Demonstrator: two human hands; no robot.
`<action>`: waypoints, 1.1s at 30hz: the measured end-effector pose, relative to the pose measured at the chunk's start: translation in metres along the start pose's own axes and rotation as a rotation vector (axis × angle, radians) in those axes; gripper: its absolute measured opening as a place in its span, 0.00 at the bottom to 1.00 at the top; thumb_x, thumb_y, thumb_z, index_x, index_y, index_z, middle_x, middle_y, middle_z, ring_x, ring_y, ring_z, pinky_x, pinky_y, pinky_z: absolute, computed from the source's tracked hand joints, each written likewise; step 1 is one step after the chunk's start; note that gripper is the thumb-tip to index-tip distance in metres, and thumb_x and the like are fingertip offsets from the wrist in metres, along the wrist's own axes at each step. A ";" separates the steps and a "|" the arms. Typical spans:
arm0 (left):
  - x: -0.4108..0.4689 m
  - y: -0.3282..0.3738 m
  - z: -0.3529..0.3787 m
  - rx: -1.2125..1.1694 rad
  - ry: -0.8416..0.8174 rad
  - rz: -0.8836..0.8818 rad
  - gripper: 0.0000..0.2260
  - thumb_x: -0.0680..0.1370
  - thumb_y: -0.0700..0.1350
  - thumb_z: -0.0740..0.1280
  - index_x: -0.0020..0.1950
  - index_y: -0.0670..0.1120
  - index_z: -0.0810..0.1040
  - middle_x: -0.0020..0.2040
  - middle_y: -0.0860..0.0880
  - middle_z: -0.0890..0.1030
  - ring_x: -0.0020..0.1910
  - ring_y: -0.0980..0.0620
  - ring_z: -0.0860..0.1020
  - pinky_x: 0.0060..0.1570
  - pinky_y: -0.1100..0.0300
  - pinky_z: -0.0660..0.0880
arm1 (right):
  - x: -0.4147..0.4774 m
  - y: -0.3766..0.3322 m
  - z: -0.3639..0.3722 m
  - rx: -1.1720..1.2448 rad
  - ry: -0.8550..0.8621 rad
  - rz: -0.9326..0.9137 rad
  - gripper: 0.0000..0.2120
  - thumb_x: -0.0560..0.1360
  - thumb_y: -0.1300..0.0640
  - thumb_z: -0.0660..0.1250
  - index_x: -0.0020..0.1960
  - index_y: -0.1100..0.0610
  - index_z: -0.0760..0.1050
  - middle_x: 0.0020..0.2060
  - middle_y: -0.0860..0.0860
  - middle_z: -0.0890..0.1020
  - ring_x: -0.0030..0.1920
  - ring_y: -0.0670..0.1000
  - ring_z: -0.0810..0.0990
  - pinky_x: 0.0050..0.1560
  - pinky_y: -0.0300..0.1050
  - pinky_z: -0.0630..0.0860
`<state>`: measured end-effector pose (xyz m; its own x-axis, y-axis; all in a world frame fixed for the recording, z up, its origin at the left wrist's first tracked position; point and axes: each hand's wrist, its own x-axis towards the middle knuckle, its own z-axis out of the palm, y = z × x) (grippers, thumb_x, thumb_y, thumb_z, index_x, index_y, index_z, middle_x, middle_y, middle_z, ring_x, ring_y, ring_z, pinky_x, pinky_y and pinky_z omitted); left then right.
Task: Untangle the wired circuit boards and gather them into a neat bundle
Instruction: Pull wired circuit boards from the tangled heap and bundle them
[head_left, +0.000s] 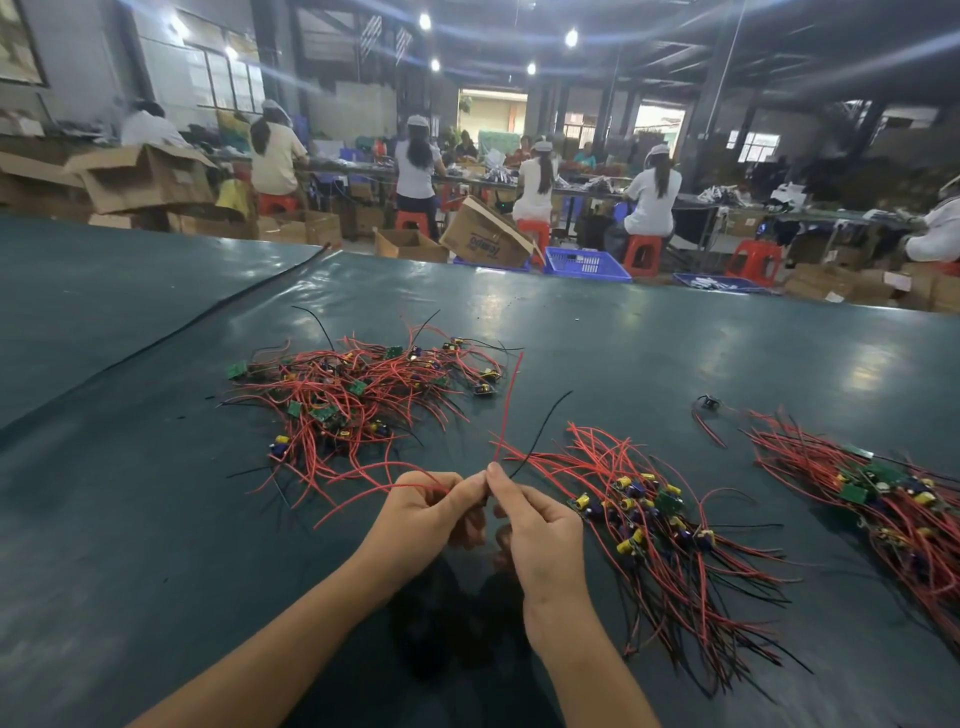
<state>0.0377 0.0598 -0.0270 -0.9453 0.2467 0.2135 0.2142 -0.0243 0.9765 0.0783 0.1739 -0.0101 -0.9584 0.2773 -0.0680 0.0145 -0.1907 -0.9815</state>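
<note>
Green table (156, 519), tangle (358, 395) well inside edges

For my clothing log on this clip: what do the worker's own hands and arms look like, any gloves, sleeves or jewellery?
Both are bare. The left hand and right hand wear no gloves and show no rings. The left forearm and right forearm carry no sleeve, watch or wristband down to the picture's lower edge.
</note>
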 end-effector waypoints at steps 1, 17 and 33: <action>0.000 0.000 0.000 0.002 -0.012 0.006 0.17 0.72 0.55 0.67 0.31 0.44 0.80 0.28 0.44 0.80 0.27 0.51 0.78 0.32 0.64 0.74 | 0.000 -0.001 -0.001 0.005 0.000 0.020 0.11 0.75 0.51 0.72 0.36 0.52 0.86 0.36 0.54 0.86 0.46 0.59 0.84 0.57 0.61 0.79; 0.004 -0.007 -0.009 0.097 -0.049 0.037 0.19 0.78 0.41 0.66 0.26 0.48 0.75 0.23 0.50 0.76 0.23 0.55 0.74 0.29 0.66 0.71 | 0.003 0.003 -0.004 -0.112 -0.045 0.079 0.19 0.70 0.45 0.74 0.25 0.53 0.81 0.22 0.48 0.66 0.25 0.46 0.62 0.26 0.37 0.62; 0.001 0.000 -0.001 0.091 -0.069 0.055 0.17 0.78 0.39 0.67 0.29 0.43 0.75 0.24 0.48 0.76 0.24 0.53 0.73 0.29 0.65 0.70 | 0.008 -0.002 -0.009 -0.001 -0.009 0.186 0.13 0.78 0.52 0.69 0.37 0.54 0.86 0.39 0.60 0.84 0.40 0.56 0.77 0.46 0.57 0.78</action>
<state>0.0368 0.0591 -0.0273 -0.9130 0.3134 0.2612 0.2896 0.0472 0.9560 0.0733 0.1846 -0.0100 -0.9416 0.2293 -0.2465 0.1917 -0.2366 -0.9525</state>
